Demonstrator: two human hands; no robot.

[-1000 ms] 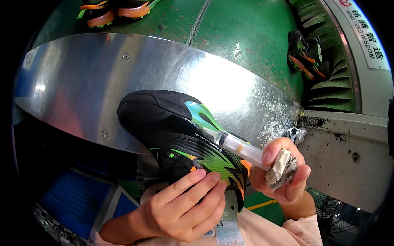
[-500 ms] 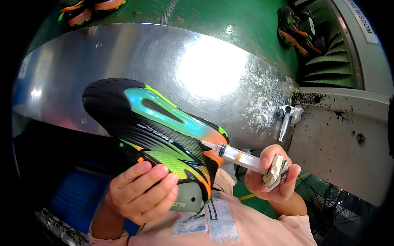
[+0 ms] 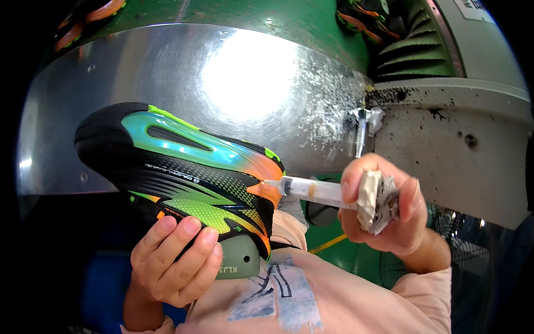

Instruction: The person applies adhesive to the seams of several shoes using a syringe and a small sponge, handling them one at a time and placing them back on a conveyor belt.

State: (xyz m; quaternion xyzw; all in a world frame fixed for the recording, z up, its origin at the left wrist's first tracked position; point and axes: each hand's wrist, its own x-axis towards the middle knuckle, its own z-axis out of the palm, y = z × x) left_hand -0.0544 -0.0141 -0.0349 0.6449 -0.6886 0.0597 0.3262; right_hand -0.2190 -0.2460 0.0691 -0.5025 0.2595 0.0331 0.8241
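Note:
My left hand [image 3: 175, 259] holds a black running shoe [image 3: 178, 170] from below, sole side tilted up; the sole shows teal, green and orange. A grey shoe last [image 3: 239, 259] sticks out of the shoe beside my fingers. My right hand [image 3: 384, 214] grips a clear syringe [image 3: 308, 189] together with a crumpled grey rag [image 3: 375, 200]. The syringe's needle tip touches the orange heel edge of the sole.
A curved shiny metal sheet [image 3: 167, 61] lies behind the shoe, speckled with white flecks on its right. A second syringe [image 3: 361, 128] stands at the edge of a dirty white machine housing [image 3: 456, 145]. More shoes [image 3: 367, 16] sit on the green surface beyond.
The shoe has turned and risen slightly, sole more toward me. My right hand has kept the syringe tip at the heel and lifted with it.

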